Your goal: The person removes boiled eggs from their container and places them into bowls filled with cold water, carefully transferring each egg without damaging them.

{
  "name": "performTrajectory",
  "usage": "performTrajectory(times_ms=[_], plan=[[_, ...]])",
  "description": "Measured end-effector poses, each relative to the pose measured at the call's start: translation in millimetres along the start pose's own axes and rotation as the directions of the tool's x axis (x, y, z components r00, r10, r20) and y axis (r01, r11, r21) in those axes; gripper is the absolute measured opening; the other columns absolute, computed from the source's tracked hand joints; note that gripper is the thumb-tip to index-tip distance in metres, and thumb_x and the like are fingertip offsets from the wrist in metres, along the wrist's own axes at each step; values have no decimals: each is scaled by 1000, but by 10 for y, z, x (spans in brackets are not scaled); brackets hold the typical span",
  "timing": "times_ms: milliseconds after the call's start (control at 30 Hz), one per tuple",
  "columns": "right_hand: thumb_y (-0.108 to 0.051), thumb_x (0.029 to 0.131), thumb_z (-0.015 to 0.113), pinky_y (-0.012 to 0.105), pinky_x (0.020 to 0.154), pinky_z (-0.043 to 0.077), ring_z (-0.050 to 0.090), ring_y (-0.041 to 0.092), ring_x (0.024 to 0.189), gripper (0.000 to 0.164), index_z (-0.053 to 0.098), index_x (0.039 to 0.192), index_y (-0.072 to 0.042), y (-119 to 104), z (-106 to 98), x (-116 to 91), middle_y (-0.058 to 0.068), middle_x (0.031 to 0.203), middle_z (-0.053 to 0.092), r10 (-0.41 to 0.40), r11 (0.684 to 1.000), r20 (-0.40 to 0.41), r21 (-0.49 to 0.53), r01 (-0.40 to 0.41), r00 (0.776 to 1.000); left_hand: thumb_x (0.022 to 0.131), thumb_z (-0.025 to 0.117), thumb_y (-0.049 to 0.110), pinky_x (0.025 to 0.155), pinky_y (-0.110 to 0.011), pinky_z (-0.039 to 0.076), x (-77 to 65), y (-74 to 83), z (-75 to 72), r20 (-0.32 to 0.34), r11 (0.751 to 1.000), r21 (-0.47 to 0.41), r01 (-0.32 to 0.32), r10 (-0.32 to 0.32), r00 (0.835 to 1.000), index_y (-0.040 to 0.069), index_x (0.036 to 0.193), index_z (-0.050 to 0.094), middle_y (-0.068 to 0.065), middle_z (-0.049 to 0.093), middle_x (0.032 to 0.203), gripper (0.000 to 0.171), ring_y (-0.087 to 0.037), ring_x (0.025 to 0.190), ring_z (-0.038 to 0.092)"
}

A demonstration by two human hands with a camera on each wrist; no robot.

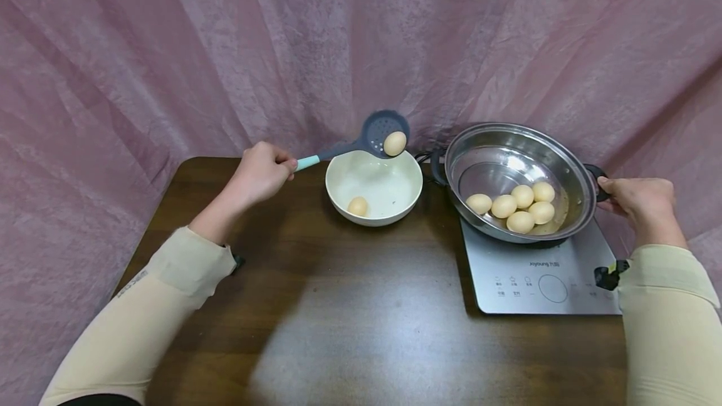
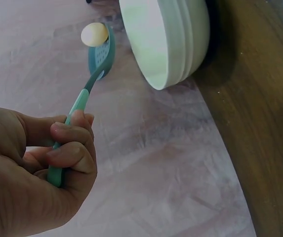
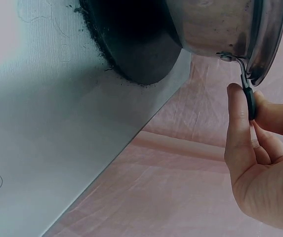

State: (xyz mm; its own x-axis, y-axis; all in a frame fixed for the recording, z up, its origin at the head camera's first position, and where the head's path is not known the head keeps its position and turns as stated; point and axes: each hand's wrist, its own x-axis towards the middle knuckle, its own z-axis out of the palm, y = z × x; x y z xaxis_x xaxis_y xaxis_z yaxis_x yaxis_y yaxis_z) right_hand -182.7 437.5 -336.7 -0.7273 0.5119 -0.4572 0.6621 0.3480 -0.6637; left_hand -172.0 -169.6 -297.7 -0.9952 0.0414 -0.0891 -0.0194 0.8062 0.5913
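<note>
My left hand (image 1: 263, 171) grips the mint handle of a grey slotted skimmer (image 1: 379, 127). One egg (image 1: 395, 143) rests in the skimmer's head, above the back rim of a white bowl (image 1: 414, 188). Another egg (image 1: 358, 207) lies inside that bowl, at its front left. On the right, my right hand (image 1: 640, 202) pinches the black side handle (image 3: 250, 102) of a steel pan (image 1: 479, 152). The pan is tilted, and several eggs (image 1: 521, 222) are gathered at its front. The right wrist view shows the thumb and fingers on either side of the handle.
Under the pan sits a silver induction cooker (image 1: 541, 281) with a printed control panel. Everything stands on a dark wooden table (image 1: 361, 312). A pink curtain (image 1: 316, 49) hangs right behind it. Black cable (image 1: 425, 156) shows between bowl and pan.
</note>
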Motion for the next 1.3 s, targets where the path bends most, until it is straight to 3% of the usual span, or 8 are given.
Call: performTrajectory(times_ms=[300, 667, 933, 1300], plan=[[-46, 78, 69, 25, 61, 55, 65, 5, 57, 59, 48, 120, -9, -6, -5, -4, -10, 59, 57, 8, 1000, -1, 29, -8, 1000, 96, 50, 23, 44, -28, 34, -36, -81, 31, 58, 999, -20, 30, -29, 998, 9, 90, 71, -9, 67, 83, 26, -15, 48, 38], [-46, 79, 68, 25, 60, 55, 64, 5, 57, 59, 49, 123, -10, -4, 2, -24, -11, 58, 57, 9, 1000, -3, 27, -9, 1000, 95, 52, 22, 49, -29, 40, -70, -198, 145, 58, 998, 15, 53, -54, 997, 9, 96, 70, -7, 67, 83, 23, -18, 56, 49], [-43, 82, 66, 24, 62, 55, 65, 3, 56, 56, 48, 121, -7, -23, 28, -37, -11, 55, 57, -15, 1000, -8, 19, 16, 1000, 95, 50, 19, 48, -29, 37, -79, -272, 244, 9, 994, 106, -16, 15, 1000, 8, 103, 69, -7, 65, 78, 23, -19, 52, 47], [-46, 78, 69, 25, 59, 55, 64, 4, 57, 52, 50, 114, -12, -13, 9, -29, -11, 56, 59, 7, 999, 2, 34, -7, 1000, 95, 50, 17, 49, -30, 38, -67, -300, 284, -41, 975, 212, -61, 71, 997, 7, 109, 67, -8, 67, 91, 24, -19, 54, 49]])
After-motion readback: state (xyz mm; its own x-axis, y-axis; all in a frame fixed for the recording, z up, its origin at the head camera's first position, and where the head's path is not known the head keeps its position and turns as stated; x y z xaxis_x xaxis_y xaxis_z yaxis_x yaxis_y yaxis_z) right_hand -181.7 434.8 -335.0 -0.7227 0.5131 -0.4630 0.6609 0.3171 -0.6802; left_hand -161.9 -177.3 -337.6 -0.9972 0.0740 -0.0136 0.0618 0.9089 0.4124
